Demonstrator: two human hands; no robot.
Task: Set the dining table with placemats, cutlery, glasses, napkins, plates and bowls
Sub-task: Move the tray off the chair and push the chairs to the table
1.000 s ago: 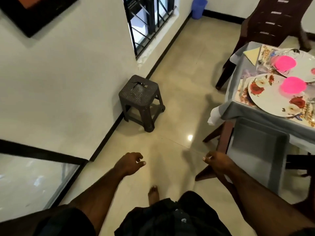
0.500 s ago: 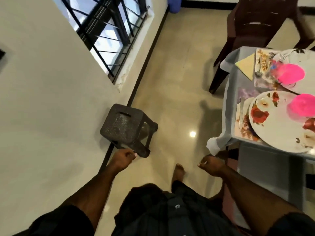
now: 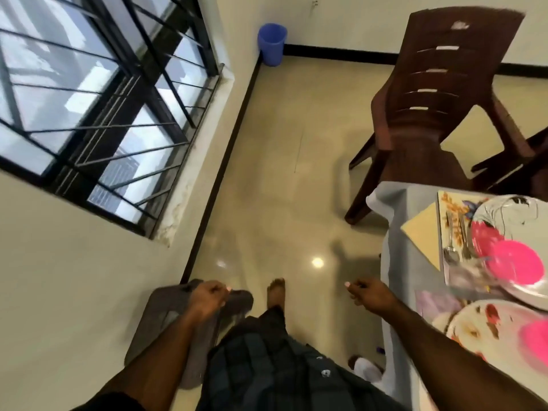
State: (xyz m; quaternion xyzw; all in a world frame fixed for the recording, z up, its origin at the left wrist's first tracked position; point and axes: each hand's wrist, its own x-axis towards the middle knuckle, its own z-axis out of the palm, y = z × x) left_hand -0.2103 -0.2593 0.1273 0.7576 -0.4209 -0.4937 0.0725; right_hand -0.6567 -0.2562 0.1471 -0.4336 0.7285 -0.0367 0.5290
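Note:
The dining table (image 3: 398, 262) under a grey cloth fills the right edge. On it lie a floral placemat (image 3: 450, 203), a yellow napkin (image 3: 422, 232), cutlery (image 3: 455, 238), two floral plates (image 3: 504, 209) (image 3: 486, 324) and pink bowls (image 3: 514, 262) (image 3: 533, 336). A blurred glass (image 3: 465, 275) stands by the cutlery. My left hand (image 3: 207, 298) hangs with loosely curled fingers over a dark stool (image 3: 166, 315) and holds nothing. My right hand (image 3: 370, 295) hangs empty beside the table's edge, fingers loosely curled.
A brown plastic chair (image 3: 430, 108) stands at the table's far end. A blue bin (image 3: 271, 44) sits in the far corner. A barred window (image 3: 98, 93) is in the left wall. Tiled floor (image 3: 281, 173) runs between wall and table.
I have walked forward along the table. The stool has come from ahead to under my left hand, and the chair and bin are nearer. Both hands stay empty.

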